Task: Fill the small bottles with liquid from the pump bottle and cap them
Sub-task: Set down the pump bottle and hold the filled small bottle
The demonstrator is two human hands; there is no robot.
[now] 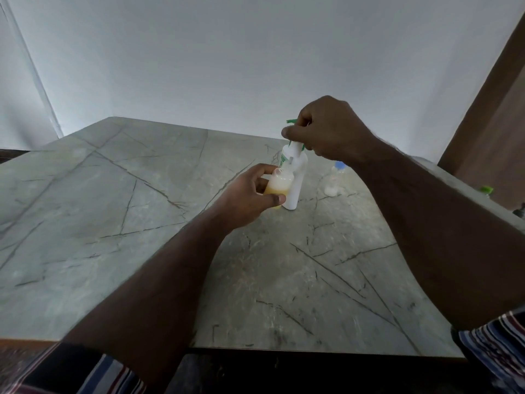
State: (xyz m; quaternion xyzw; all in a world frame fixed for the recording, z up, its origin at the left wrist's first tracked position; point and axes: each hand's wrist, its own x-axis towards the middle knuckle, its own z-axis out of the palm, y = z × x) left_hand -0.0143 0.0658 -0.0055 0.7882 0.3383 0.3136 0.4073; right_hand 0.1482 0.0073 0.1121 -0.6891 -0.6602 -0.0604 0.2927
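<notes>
A white pump bottle (295,183) with a green-trimmed pump head stands upright near the middle of the table. My right hand (326,126) is closed over the pump head from above. My left hand (244,194) grips a small translucent bottle (279,184) with no cap, tilted slightly, its mouth right under the pump spout. That small bottle holds yellowish liquid in its lower part. Behind my right forearm stands a second small bottle (335,180) with a blue cap, partly hidden and blurred.
The grey marble-patterned table (113,209) stretches left and toward me. A green-capped item (486,190) sits past the table's right edge. A white wall rises behind, and a brown wooden panel (494,109) stands at the right.
</notes>
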